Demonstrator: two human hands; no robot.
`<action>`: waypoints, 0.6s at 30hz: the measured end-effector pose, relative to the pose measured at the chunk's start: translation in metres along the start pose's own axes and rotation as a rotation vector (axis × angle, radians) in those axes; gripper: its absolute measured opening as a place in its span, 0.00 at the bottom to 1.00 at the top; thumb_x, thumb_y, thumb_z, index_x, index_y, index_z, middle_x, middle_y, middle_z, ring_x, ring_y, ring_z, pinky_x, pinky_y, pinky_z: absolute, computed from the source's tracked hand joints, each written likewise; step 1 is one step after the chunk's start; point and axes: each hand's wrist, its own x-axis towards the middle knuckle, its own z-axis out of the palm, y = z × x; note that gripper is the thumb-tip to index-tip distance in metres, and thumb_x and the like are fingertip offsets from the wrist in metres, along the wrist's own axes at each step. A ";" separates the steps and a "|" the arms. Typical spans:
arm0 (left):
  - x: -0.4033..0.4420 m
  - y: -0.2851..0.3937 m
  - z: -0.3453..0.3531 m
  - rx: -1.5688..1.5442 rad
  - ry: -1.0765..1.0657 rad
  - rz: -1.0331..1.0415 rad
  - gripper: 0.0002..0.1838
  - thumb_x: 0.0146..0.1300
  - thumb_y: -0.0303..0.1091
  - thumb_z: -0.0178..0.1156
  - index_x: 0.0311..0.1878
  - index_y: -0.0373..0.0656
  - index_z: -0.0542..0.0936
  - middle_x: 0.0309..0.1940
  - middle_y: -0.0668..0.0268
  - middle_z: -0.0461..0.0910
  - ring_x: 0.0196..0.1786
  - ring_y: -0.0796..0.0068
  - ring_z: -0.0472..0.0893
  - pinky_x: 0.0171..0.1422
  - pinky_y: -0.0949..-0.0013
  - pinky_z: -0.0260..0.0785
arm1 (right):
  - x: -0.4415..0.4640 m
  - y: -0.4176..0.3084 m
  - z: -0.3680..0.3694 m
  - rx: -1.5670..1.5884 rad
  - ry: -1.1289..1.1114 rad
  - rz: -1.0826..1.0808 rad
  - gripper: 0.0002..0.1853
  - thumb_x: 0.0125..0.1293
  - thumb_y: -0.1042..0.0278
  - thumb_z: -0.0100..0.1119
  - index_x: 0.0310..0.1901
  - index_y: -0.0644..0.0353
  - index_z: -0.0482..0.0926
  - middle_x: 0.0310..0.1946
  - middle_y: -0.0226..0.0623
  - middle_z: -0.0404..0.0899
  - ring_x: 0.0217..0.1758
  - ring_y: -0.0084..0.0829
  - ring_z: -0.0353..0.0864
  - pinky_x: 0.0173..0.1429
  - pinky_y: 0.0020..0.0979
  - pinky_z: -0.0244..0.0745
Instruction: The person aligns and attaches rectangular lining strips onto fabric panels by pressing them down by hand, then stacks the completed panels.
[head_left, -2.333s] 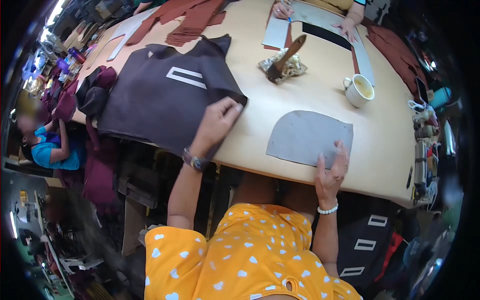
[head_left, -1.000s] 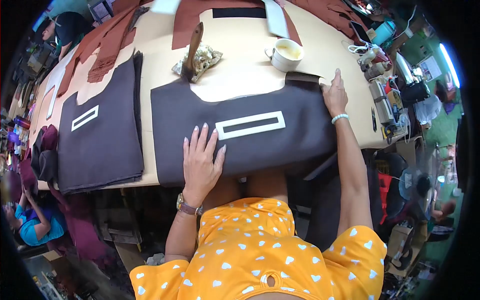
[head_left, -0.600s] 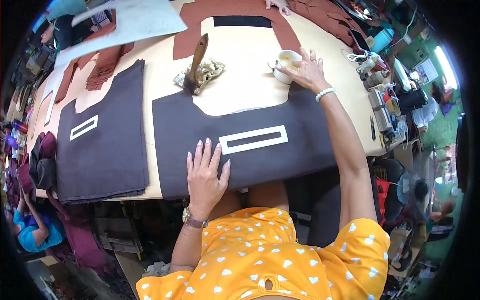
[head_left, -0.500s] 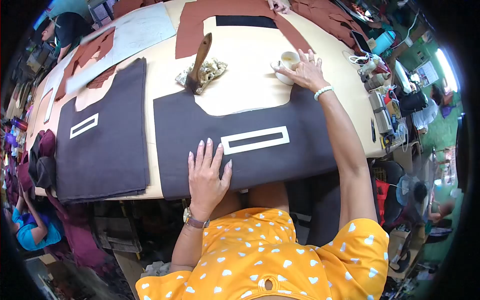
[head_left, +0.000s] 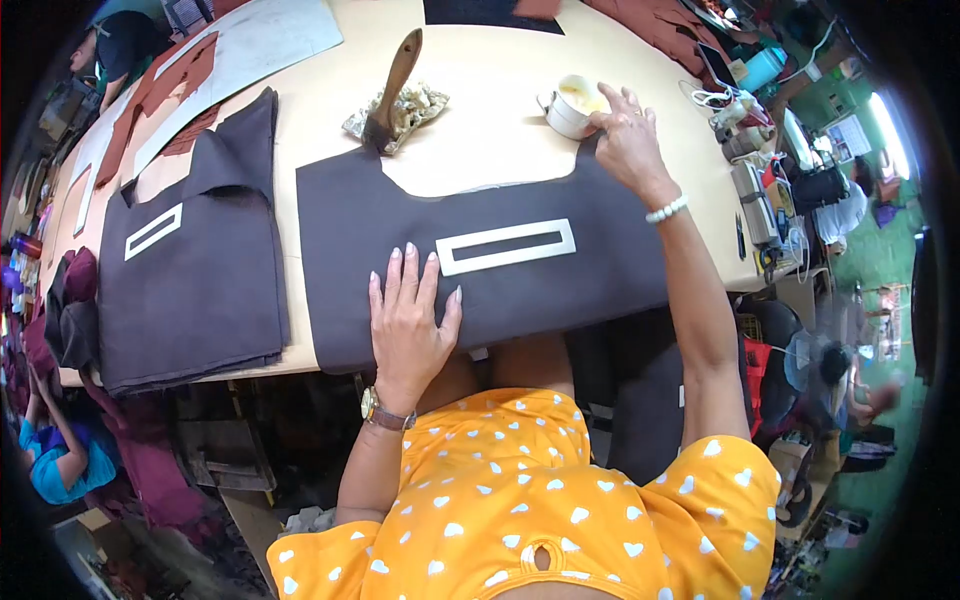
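Note:
My left hand point(head_left: 408, 318) lies flat with fingers stretched on dark fabric point(head_left: 400, 225), its fingertips close to the left end of a pale rectangular frame point(head_left: 507, 246) with a long slot. At the far right of this fabric my right hand point(head_left: 630, 150) is beside a white cup point(head_left: 572, 112) holding yellowish paste. Its bent fingers are apart at the cup's right rim; whether they touch it is hard to tell. A wooden-handled brush point(head_left: 395, 90) leans up from a crumpled, crusted lump point(head_left: 425, 110) beyond the fabric.
Another stack of dark fabric point(head_left: 190, 290) lies left, bearing a smaller pale frame point(head_left: 154, 232). Grey sheet point(head_left: 270, 50) and rust cloth point(head_left: 185, 80) lie far left. A phone point(head_left: 716, 65), bottle point(head_left: 765, 68) and cables crowd the right edge. Other people are at the left side.
My right hand has shifted right, off the cup's top to its side. The large rust cloth at the far edge has mostly gone from view. The left stack's top layer has folded over.

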 end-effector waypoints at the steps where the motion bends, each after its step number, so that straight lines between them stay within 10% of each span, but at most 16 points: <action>1: 0.000 0.000 0.000 0.001 0.003 0.000 0.25 0.59 0.41 0.58 0.58 0.40 0.73 0.62 0.51 0.68 0.67 0.54 0.64 0.69 0.48 0.51 | -0.012 -0.005 -0.002 0.073 0.015 -0.044 0.17 0.48 0.79 0.48 0.36 0.53 0.84 0.64 0.44 0.62 0.70 0.52 0.55 0.68 0.58 0.48; 8: -0.002 0.000 0.001 0.014 0.006 0.009 0.25 0.59 0.42 0.58 0.58 0.40 0.73 0.62 0.51 0.68 0.67 0.54 0.64 0.69 0.49 0.51 | -0.120 -0.042 0.012 0.557 -0.062 0.041 0.30 0.44 0.88 0.39 0.47 0.53 0.81 0.64 0.51 0.61 0.70 0.55 0.53 0.73 0.46 0.46; 18: -0.002 -0.001 0.003 0.028 0.012 0.024 0.25 0.60 0.43 0.57 0.58 0.39 0.73 0.62 0.51 0.68 0.67 0.54 0.63 0.69 0.48 0.51 | -0.134 -0.071 0.020 -0.189 -0.186 0.055 0.27 0.60 0.73 0.48 0.64 0.48 0.66 0.69 0.44 0.51 0.73 0.52 0.46 0.71 0.60 0.38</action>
